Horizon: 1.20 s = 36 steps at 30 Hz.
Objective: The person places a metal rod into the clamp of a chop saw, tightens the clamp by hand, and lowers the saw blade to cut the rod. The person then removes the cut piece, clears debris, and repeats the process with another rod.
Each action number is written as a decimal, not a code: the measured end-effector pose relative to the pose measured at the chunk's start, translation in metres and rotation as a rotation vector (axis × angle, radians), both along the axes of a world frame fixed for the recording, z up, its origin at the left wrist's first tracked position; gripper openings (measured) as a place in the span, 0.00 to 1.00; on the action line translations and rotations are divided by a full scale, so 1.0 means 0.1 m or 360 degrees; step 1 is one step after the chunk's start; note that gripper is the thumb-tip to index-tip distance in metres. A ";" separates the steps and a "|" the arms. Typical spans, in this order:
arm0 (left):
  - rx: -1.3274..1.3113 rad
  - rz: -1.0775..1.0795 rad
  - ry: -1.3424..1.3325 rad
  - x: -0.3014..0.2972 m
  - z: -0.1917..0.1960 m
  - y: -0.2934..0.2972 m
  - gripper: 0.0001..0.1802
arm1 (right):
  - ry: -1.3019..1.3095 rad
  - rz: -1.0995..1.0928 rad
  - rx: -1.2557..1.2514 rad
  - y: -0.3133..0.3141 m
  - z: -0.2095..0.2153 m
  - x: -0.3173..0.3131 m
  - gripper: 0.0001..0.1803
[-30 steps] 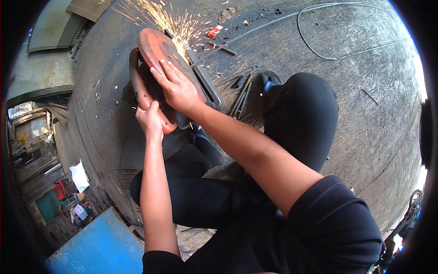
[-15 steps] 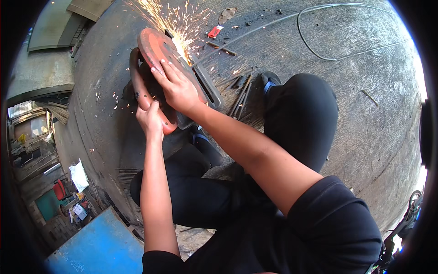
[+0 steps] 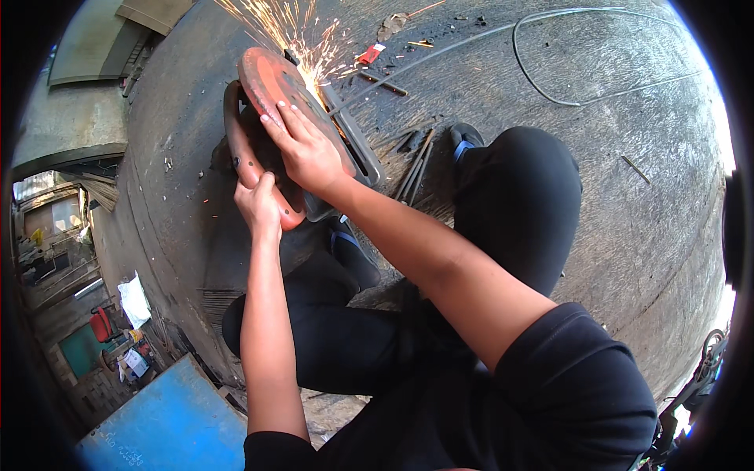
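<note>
An orange-red cut-off saw (image 3: 275,82) stands on the ground in front of me, throwing sparks (image 3: 314,59) from the far side of its guard. My left hand (image 3: 259,206) is closed round the saw's orange handle (image 3: 250,169). On top of the round guard lies my right hand (image 3: 310,153), fingers stretched out and pressed flat. A long thin metal rod (image 3: 440,53) runs from the right to the saw's dark base (image 3: 365,161), near the sparks. The guard hides the disc and the exact cutting point.
Short cut rods (image 3: 416,169) lie between the saw and my right foot. A red packet (image 3: 371,54) and dark scraps sit beyond. The long rod loops at the far right. A blue panel (image 3: 169,420) stands at lower left; my bent knees (image 3: 522,204) flank the near side.
The sparks have shifted, with fewer scattered near the handle and some streaks farther right. Both hands hold nearly the same place on the saw, which has barely moved.
</note>
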<state>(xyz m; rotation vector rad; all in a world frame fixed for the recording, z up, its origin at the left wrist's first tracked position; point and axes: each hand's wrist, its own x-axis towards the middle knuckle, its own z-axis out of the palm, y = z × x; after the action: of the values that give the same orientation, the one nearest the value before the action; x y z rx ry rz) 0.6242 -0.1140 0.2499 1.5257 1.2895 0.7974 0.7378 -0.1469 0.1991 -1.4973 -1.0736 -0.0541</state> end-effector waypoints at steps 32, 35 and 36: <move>0.0046 0.0006 -0.0021 0.05 -0.01 -0.05 0.20 | -0.0026 -0.0029 -0.0001 0.00 -0.05 0.01 0.33; 0.0051 0.0000 -0.0042 0.04 -0.03 -0.04 0.21 | -0.0031 -0.0031 0.0003 0.00 -0.05 0.01 0.33; 0.0050 0.0001 -0.0041 0.03 -0.04 -0.03 0.21 | -0.0038 -0.0031 0.0006 0.00 -0.05 0.02 0.33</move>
<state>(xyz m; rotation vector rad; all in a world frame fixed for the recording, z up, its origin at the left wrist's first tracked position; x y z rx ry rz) 0.6276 -0.1169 0.2464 1.5354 1.2642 0.8389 0.7394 -0.1472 0.1941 -1.5074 -1.0775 -0.0880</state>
